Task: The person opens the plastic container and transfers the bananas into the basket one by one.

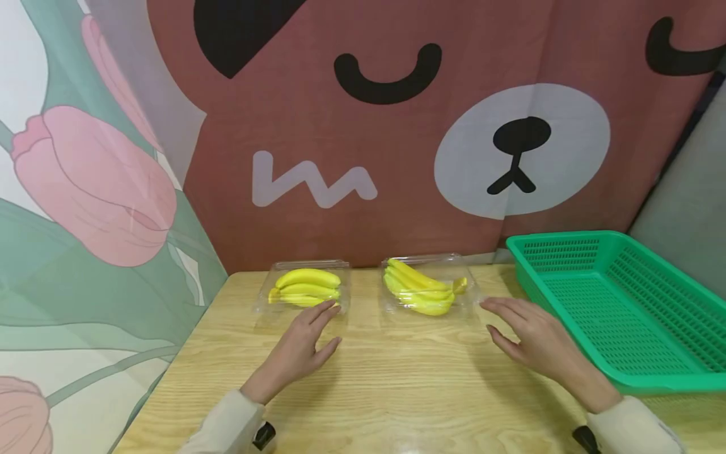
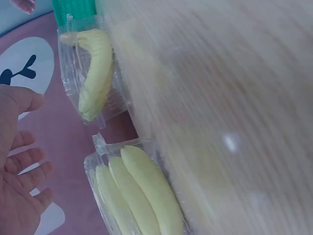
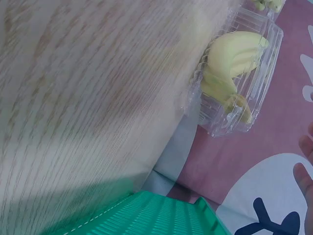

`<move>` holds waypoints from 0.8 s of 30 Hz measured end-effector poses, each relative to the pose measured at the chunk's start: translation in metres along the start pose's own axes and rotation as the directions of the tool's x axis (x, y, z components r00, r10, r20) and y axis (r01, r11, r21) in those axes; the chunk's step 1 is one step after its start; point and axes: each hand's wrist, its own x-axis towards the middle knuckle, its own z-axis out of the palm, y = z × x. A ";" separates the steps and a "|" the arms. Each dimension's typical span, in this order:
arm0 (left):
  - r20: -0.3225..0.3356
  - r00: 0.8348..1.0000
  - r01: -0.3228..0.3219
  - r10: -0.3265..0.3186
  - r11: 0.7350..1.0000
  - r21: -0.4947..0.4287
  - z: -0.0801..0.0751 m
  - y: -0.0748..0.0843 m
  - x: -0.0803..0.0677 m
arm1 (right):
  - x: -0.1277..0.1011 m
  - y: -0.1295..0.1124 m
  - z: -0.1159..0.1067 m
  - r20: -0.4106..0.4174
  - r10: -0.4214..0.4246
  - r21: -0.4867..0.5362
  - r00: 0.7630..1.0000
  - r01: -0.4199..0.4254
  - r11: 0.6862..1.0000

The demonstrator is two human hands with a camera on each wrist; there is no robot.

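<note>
Two clear plastic clamshell boxes of yellow bananas stand at the back of the wooden table (image 1: 397,391). The left box (image 1: 305,287) (image 2: 137,196) lies just beyond my left hand (image 1: 306,343) (image 2: 19,171), whose straight fingers reach its near edge. The right box (image 1: 426,287) (image 3: 234,78) (image 2: 93,73) sits between both hands. My right hand (image 1: 527,337) hovers open, fingers spread, just right of that box and holds nothing. Only fingertips (image 3: 305,161) of it show in the right wrist view.
A green perforated plastic basket (image 1: 624,309) (image 3: 161,215) stands on the table's right side, close to my right forearm. Behind the table hangs a brown bear-print curtain (image 1: 397,126); a tulip-print curtain (image 1: 85,189) hangs at the left.
</note>
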 end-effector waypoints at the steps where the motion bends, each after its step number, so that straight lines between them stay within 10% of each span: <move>1: -0.013 1.000 -0.005 0.005 1.000 0.000 0.000 0.000 0.002 | 0.000 0.001 0.000 -0.003 0.006 -0.007 1.000 -0.006 1.000; 24: -0.160 0.987 -0.034 0.023 0.997 -0.066 0.010 0.009 0.031 | -0.002 0.017 0.012 -0.097 0.068 -0.038 0.993 -0.072 0.997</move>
